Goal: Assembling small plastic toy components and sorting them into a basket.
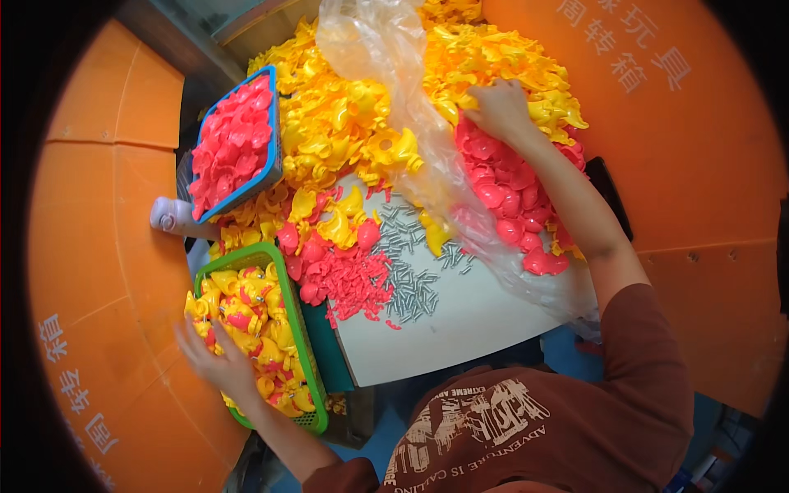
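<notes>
My left hand (215, 361) is over the outer side of a green basket (306, 353), its fingers spread and slightly blurred. In the basket lie several put-together yellow and pink plastic toys (271, 353), some with a glint of metal. At the far right my right hand (499, 111) reaches into a heap of yellow plastic toy pieces (501, 57). Its fingers are bent around a yellow piece (470, 102) at the heap's edge; the fingertips are partly hidden. Just below that hand are rounded pink plastic shells (501, 177).
A blue-rimmed basket (275, 123) of pink shells stands at the left, beside a pale purple bottle (171, 215). Metal pins (403, 246) and small pink parts (353, 283) lie on the white tabletop (436, 337). Clear plastic sheeting (403, 107) crosses the heaps. Orange panels (682, 164) flank the table.
</notes>
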Demonstrator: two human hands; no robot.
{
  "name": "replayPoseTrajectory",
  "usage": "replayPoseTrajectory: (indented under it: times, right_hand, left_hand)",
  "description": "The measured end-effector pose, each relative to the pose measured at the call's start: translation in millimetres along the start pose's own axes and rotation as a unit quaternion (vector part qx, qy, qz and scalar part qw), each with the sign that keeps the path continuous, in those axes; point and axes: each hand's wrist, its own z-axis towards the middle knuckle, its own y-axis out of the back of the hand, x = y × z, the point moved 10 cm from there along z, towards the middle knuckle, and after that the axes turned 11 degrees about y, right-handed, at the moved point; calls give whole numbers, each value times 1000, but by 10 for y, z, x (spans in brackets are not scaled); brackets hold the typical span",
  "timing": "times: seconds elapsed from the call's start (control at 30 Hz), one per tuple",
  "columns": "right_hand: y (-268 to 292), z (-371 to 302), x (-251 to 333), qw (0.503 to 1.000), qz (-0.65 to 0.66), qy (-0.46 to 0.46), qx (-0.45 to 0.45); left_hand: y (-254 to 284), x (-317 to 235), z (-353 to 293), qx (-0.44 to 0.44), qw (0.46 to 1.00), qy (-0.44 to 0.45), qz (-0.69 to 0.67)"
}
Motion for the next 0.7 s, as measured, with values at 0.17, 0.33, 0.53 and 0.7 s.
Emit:
replayPoseTrajectory:
  times: [0.17,0.33,0.53,0.7]
  right_hand:
    - [575,-137,-71,983,10,-71,-171]
    - [903,-393,1163,903,381,90,-178]
    - [678,-649,1876,804,548,147,-180]
    - [297,-937,2310,896,320,307,-9]
  left_hand:
    - [-176,-828,-743,143,895,-65,-417]
    - [-888,-1610,-1177,393,557,142,-718]
    - [-1661,-1767,-1635,529,386,288,-699]
    - [-1675,-1442,-1519,427,546,304,-654]
